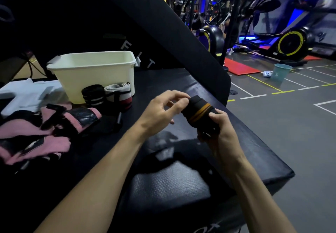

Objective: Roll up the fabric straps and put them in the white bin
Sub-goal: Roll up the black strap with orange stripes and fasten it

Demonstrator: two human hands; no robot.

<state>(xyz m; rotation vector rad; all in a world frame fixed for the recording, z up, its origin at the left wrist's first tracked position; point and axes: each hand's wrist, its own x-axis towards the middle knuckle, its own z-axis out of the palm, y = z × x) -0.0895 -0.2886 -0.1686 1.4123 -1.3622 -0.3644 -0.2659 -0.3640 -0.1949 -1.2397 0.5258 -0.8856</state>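
A rolled black strap with orange stripes (pixel 199 112) is held above the black padded bench (pixel 254 152). My right hand (pixel 221 129) grips its lower end. My left hand (pixel 163 110) pinches its upper end with the fingertips. The white bin (pixel 94 72) stands at the back left of the bench. In front of the bin lie a rolled black strap with white stripes (pixel 92 94) and a rolled grey, white and red strap (pixel 119 92). Pink and black unrolled straps (pixel 45 129) are heaped at the left.
White cloth or paper (pixel 27 92) lies left of the bin. A black angled pad (pixel 163 23) rises behind the bench. To the right is the gym floor with a teal bucket (pixel 281 73), a red mat (pixel 240 67) and exercise machines (pixel 291 42).
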